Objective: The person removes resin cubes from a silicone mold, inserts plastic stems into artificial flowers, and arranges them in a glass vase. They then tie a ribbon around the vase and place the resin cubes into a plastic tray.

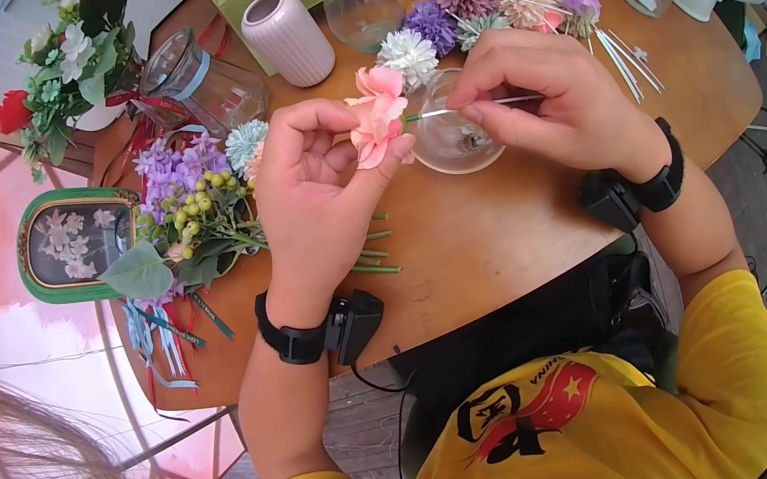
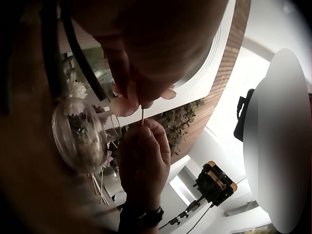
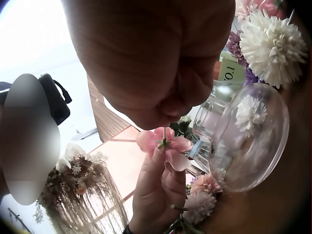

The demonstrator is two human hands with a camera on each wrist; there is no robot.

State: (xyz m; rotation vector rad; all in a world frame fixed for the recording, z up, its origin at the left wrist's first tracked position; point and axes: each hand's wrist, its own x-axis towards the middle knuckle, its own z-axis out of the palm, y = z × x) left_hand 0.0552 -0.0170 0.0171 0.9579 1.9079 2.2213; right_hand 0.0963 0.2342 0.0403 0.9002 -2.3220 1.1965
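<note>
Two-handed, upper middle of the head view: pinching a pink flower (image 1: 376, 111) with the left hand (image 1: 312, 165), clamping a thin stick (image 1: 430, 114) in the right hand (image 1: 548, 100), tip at the flower's green base (image 1: 404, 121). Behind, a glass bowl (image 1: 464, 161); farther left, a ribbed vase (image 1: 288, 42).

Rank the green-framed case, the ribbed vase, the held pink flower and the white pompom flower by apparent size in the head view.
Largest: green-framed case
Next, unranked: ribbed vase and pink flower, too close, with the flower raised toward the camera
Smallest: white pompom flower
</note>
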